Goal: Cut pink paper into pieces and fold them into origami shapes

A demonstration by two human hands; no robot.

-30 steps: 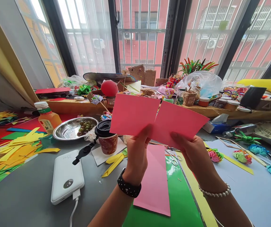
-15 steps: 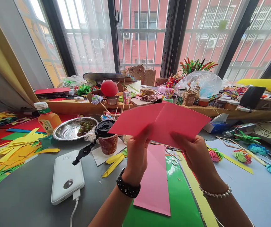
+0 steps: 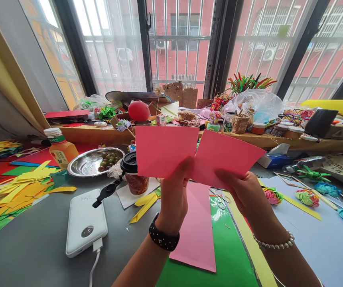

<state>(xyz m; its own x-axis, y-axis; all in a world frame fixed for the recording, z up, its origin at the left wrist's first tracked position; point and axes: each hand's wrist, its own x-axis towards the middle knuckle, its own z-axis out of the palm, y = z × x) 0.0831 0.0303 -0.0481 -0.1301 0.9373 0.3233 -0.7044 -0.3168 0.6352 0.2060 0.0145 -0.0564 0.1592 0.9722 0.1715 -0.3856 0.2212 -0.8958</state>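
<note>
A pink-red sheet of paper (image 3: 167, 149) is held up in front of me, between both hands. A split runs from its top edge down to my left thumb, parting it into a left and a right half (image 3: 222, 157). Whether the halves still join at the bottom I cannot tell. My left hand (image 3: 176, 191) is closed on the left half beside the split. The right half's lower edge is pinched by my right hand (image 3: 247, 195). Below lies a lighter pink paper strip (image 3: 194, 235) on a glossy green sheet (image 3: 231, 251).
Scissors (image 3: 220, 199) lie behind the green sheet. To the left stand a lidded coffee cup (image 3: 137, 181), a metal plate with grapes (image 3: 78, 163), a juice bottle (image 3: 60, 149) and a white power bank (image 3: 86, 223). Folded paper flowers (image 3: 306, 197) sit at right.
The split in the paper has widened, and its left half has swung up to face me more squarely. Both hands stay in nearly the same place.
</note>
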